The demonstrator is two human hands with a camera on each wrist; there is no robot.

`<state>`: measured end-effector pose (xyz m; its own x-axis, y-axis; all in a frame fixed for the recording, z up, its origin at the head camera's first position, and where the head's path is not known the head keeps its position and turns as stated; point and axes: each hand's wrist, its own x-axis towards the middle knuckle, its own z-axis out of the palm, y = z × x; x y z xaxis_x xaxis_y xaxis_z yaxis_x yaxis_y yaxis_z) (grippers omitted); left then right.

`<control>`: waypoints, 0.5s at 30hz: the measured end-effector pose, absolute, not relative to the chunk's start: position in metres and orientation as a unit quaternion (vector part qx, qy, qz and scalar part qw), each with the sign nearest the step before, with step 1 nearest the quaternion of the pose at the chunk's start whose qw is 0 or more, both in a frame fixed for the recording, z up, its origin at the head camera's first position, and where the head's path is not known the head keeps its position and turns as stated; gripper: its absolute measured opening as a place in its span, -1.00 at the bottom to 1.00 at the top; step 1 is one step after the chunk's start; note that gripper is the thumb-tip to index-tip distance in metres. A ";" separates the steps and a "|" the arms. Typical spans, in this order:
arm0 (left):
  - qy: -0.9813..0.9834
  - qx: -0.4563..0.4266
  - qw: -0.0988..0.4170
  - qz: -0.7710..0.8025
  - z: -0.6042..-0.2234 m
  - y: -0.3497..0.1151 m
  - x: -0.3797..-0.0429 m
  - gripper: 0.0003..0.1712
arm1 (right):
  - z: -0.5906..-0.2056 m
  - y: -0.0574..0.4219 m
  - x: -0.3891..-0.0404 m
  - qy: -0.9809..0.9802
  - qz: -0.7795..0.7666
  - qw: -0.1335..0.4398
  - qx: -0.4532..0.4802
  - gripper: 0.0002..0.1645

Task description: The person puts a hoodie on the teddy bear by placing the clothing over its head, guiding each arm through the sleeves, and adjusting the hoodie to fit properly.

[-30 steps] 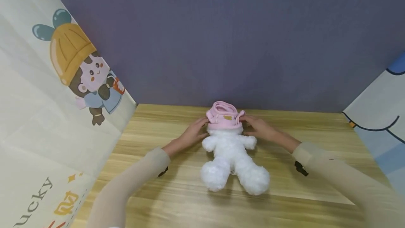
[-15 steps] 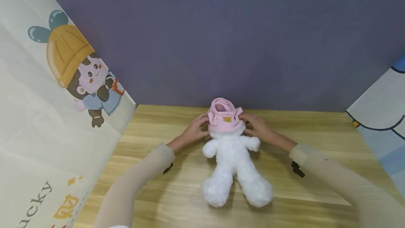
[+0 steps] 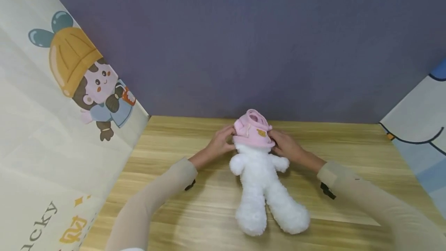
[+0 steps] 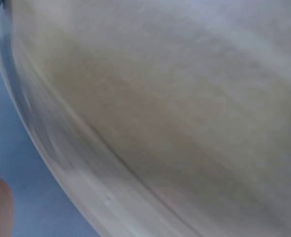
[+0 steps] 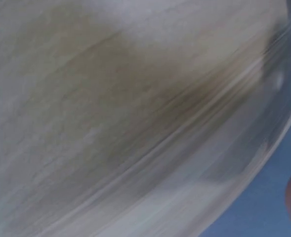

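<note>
A white plush toy [image 3: 258,177] lies on its back or front, I cannot tell which, with its legs toward me in the head view. Over its head sits a small pink sweatshirt [image 3: 251,136] with a tan bear patch, its round opening at the far end. My left hand [image 3: 220,141] grips the left side of the sweatshirt, thumb below near the toy's head. On the other side my right hand [image 3: 286,145] holds the sweatshirt's right edge. The toy's face is hidden. The wrist views catch only a sliver of each hand at their outer edges.
The wood-grain table [image 3: 195,212] meets a dark purple-grey panel [image 3: 244,42] just beyond the sweatshirt. A white curtain with a cartoon figure [image 3: 101,80] borders the left side, and another printed sheet [image 3: 414,127] the right.
The toy and sweatshirt have shifted to the right and slightly toward me, the toy's legs now lower in the head view. Both hands stay at the sweatshirt's sides; its opening has turned rightward.
</note>
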<state>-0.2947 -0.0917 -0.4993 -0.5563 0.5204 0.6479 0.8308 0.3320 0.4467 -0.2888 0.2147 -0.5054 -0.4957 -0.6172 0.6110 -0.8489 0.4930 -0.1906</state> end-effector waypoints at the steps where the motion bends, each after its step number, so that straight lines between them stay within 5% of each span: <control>1: -0.788 -0.429 0.221 -0.381 -0.497 -0.091 -0.295 -0.64 | -0.505 0.213 -0.287 -0.833 0.235 0.248 0.436 -0.63; 7: -0.791 -0.408 0.301 -0.343 -0.496 -0.090 -0.293 -0.68 | -0.502 0.202 -0.279 -0.845 0.187 0.299 0.403 -0.69; 15: -0.832 -0.339 0.294 -0.326 -0.501 -0.084 -0.278 -0.70 | -0.499 0.198 -0.270 -0.855 0.180 0.333 0.355 -0.73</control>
<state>-0.2782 -0.0841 -0.5008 -0.5968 0.3728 0.7105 0.7564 0.5570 0.3431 -0.2695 0.1976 -0.4992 -0.5262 -0.4880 0.6964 -0.7272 0.6827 -0.0710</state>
